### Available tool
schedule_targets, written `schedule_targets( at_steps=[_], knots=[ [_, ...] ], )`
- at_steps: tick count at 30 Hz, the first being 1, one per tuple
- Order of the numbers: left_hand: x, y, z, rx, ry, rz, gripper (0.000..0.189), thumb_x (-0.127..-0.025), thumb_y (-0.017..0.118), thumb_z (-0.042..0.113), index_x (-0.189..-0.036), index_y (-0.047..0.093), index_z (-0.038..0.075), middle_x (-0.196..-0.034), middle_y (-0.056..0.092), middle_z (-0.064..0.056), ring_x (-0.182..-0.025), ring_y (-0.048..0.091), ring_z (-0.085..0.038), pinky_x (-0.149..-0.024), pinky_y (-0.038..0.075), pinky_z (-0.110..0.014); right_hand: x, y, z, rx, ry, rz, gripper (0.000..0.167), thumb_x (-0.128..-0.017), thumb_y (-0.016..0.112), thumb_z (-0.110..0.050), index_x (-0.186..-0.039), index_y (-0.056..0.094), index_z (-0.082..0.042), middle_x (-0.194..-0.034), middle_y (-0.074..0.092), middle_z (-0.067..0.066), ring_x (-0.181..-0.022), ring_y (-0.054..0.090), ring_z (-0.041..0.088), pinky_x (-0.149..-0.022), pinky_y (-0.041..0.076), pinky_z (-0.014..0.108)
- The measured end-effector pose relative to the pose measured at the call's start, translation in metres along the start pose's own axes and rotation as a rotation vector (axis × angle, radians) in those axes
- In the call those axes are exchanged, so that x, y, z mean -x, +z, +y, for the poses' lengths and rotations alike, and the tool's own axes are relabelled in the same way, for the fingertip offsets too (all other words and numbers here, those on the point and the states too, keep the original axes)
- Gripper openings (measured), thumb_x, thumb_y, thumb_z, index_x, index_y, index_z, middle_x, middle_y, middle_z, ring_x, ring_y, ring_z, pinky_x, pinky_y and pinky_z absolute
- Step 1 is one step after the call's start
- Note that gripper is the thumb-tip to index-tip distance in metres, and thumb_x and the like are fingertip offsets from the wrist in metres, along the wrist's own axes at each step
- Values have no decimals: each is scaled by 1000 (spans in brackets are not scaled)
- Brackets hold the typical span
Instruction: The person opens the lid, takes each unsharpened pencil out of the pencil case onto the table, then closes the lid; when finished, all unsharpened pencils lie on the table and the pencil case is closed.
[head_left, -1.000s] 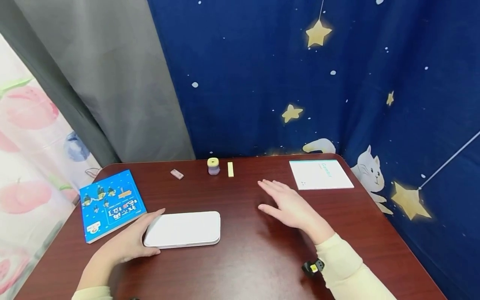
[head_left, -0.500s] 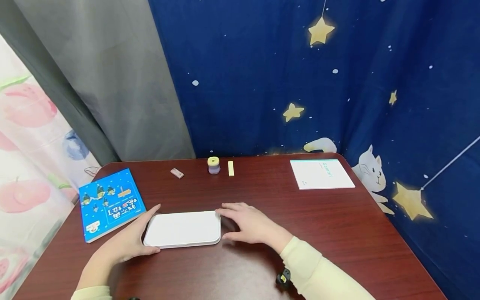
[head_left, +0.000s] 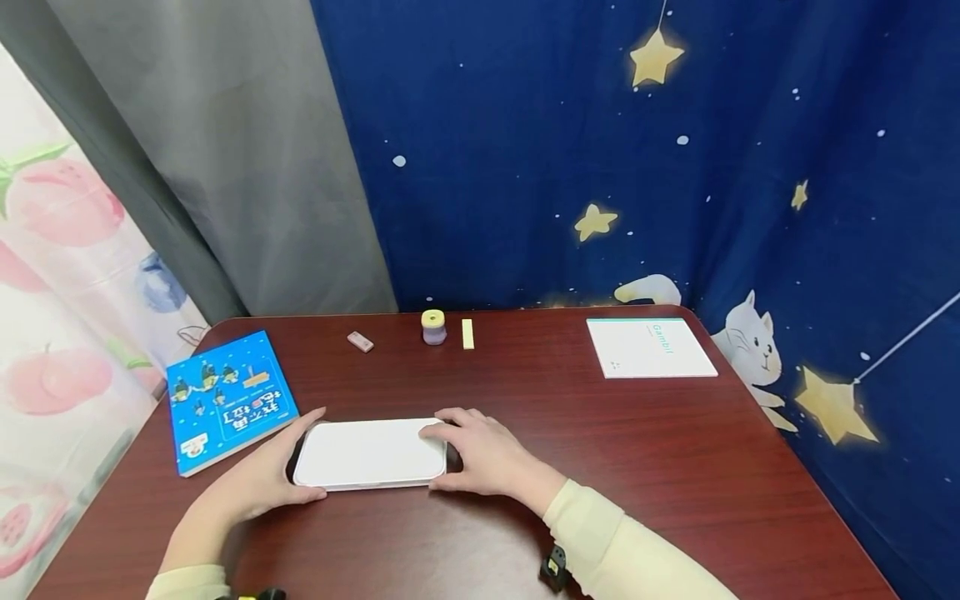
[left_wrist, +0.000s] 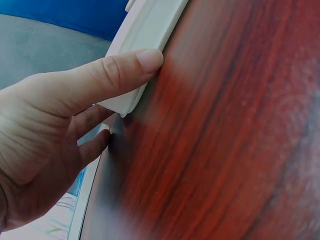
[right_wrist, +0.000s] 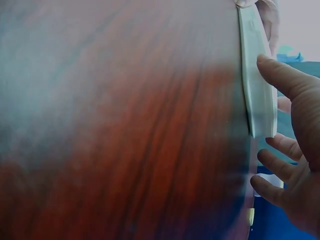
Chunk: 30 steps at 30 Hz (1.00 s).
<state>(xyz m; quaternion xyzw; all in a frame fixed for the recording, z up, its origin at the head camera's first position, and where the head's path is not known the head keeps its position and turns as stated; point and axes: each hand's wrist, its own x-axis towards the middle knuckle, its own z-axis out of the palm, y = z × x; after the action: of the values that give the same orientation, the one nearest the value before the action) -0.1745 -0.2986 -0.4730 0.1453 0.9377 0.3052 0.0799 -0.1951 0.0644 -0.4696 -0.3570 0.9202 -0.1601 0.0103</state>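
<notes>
A flat white case with rounded corners lies on the dark red-brown table in the head view, one hand at each end. My left hand holds its left end, thumb along the near side and fingers behind. In the left wrist view that thumb presses the case's pale side. At the other end, my right hand spans the case, with its thumb at the near edge and a finger over the top corner. The right wrist view has the right thumb against the case's side, fingers round the end.
A blue book lies beside my left hand. Toward the far edge are a small pinkish block, a yellow-and-purple spool-like container and a yellow strip. A white notepad lies at the far right. Curtains hang behind the table.
My right hand has come in leftward from above the table's right side to the case's right end, and its fingers have closed around it. The left hand stays at the left end.
</notes>
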Motion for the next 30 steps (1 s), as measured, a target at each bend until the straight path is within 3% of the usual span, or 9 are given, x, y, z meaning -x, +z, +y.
schedule_targets(
  at_steps=[9,20,30],
  knots=[
    [1,2,-4,10,27,28,106,-74,94,42,-157,40,4,-152,50,-20,-136,48,-42,-108,45,-65,-3,6,-2,-49,12,34,62,-84,82,-59,-137,64,-31,-148,55,-5,-130,54,21,-110,46,45],
    [3,0,1,-17,23,8,103,-77,92,44,-156,40,4,-151,50,-19,-134,49,-40,-108,45,-65,-8,6,-1,-57,3,52,59,-79,88,-55,-130,71,-30,-136,63,-11,-110,55,16,-93,51,30],
    [4,2,-1,-27,36,24,102,-78,91,46,-157,40,7,-153,50,-17,-136,49,-39,-110,44,-65,-11,3,1,-114,-41,72,57,-75,92,-49,-123,74,-24,-124,69,-16,-105,62,12,-92,49,23]
  ],
)
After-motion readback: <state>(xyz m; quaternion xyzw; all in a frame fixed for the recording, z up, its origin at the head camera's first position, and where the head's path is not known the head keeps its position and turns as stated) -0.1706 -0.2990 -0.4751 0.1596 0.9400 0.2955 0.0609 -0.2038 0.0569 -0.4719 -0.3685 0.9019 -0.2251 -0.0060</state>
